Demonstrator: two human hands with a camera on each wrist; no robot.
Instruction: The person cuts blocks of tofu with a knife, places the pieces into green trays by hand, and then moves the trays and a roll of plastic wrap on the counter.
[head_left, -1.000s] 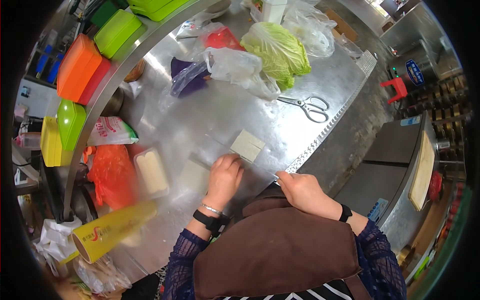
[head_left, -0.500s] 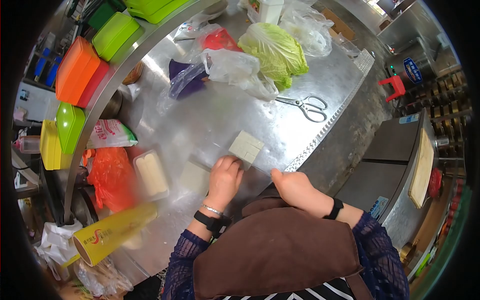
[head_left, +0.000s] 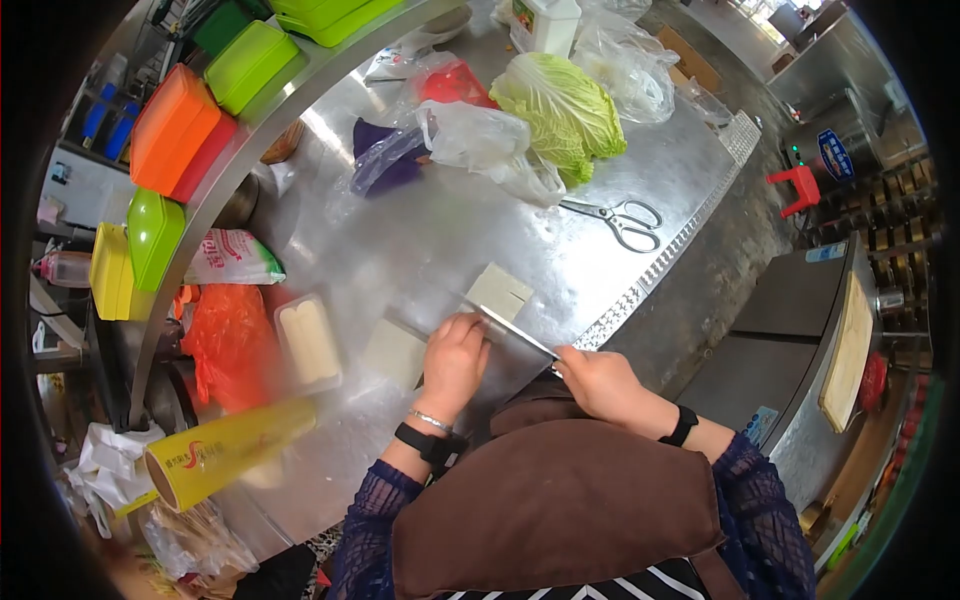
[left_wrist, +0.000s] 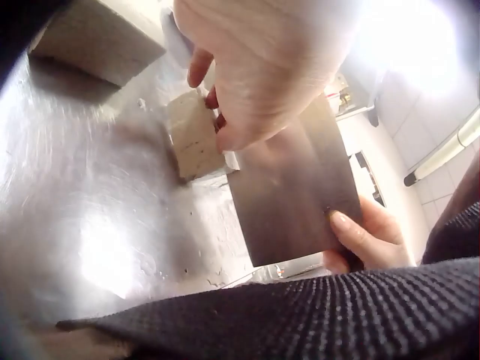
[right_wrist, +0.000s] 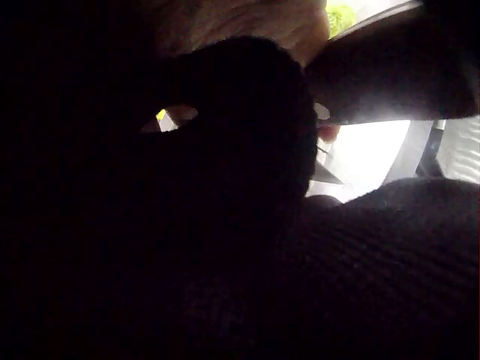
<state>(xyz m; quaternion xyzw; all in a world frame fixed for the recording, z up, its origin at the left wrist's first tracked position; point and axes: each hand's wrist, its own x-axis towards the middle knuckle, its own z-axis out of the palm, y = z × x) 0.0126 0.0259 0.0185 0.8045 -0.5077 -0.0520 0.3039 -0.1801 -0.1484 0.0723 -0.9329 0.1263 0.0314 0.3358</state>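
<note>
In the head view my right hand (head_left: 607, 387) grips the handle of a broad cleaver (head_left: 522, 336). Its flat blade fills much of the left wrist view, standing beside my left knuckles. Fingers bent, my left hand (head_left: 455, 362) holds a pale grey block that looks like tofu (head_left: 500, 288), which has cut lines across its top. The near part of this block is hidden by the hand and blade. A second, similar block (head_left: 394, 352) lies just left of the left hand. The right wrist view is mostly dark cloth.
On the metal table (head_left: 380, 260) are scissors (head_left: 625, 222), a napa cabbage (head_left: 560, 115), plastic bags (head_left: 470, 135) and a white tray with pale pieces (head_left: 308, 342). A yellow roll (head_left: 225, 462) and a red bag (head_left: 228, 345) stand left. Colored boxes line a raised shelf.
The cleaver has shifted over the block's near edge, its blade turning from a thin line to a visible bright spine. My right hand moved slightly away and back; my left hand stayed on the block.
</note>
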